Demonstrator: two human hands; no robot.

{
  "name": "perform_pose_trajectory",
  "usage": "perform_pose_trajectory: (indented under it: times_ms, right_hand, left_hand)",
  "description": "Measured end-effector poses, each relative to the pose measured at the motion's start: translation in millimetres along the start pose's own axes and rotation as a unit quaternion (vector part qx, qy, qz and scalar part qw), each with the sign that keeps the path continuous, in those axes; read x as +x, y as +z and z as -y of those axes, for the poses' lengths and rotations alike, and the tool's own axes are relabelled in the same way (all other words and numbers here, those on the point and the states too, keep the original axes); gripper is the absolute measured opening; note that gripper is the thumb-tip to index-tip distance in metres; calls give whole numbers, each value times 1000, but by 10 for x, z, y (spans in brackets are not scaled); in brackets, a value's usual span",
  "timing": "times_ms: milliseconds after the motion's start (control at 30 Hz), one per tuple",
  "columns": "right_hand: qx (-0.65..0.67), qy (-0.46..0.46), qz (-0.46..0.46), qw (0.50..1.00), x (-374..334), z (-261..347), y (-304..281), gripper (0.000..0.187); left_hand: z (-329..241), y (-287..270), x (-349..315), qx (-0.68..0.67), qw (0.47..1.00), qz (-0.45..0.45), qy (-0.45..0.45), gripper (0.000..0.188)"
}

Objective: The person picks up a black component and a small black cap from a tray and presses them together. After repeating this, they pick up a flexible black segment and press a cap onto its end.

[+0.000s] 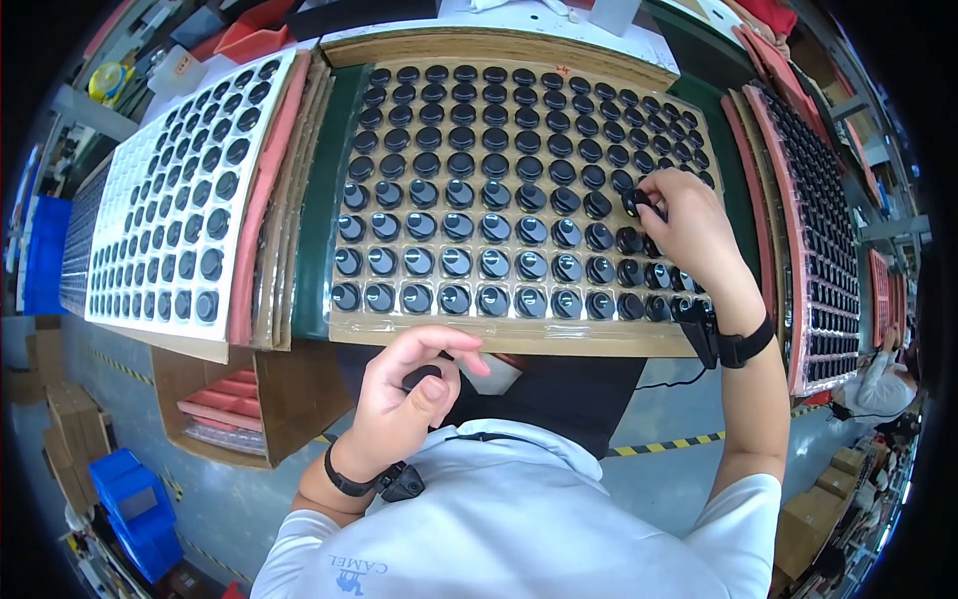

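Note:
A wide clear tray [419, 327] with rows of round black knob-like parts lies on cardboard before me. Over its right side, my right hand [689, 215] pinches a black round part [633, 203] between thumb and fingers, close above the rows. Just off the tray's near edge, my left hand [414, 387] is raised, palm turned inward. Its lower fingers curl round another black round part [423, 376], partly hidden by the thumb, while the index finger stretches out. Parts in the near rows show shiny tops; those in the far rows look duller.
To the left, a white tray [128, 170] of black parts sits on stacked pink and brown sheets [269, 200]. Another filled tray [803, 240] stands at the right. Below left are a cardboard box [210, 449] and blue bins [135, 509]. A person [883, 384] sits far right.

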State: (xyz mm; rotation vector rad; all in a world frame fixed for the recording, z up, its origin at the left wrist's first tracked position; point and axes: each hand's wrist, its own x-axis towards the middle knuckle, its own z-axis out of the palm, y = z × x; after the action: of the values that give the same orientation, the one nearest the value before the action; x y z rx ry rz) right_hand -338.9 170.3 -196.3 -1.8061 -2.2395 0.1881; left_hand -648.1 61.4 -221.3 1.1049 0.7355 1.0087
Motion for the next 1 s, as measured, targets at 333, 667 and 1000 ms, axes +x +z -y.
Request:
perform_pose_trajectory:
  times_ms: [333,667,1000]
  right_hand:
    - [-58,-52,-8,997,8,92,86,19]
    - [336,-234,118,905,-404,1194,5,20]
    - [413,-265,126,862,-439,1303,221,21]
  left_hand:
    - [0,-37,3,-52,998,26,-28,66]
    - [-10,59,48,-73,992,66,-78,80]
    - [46,115,83,-7,993,67,-95,84]
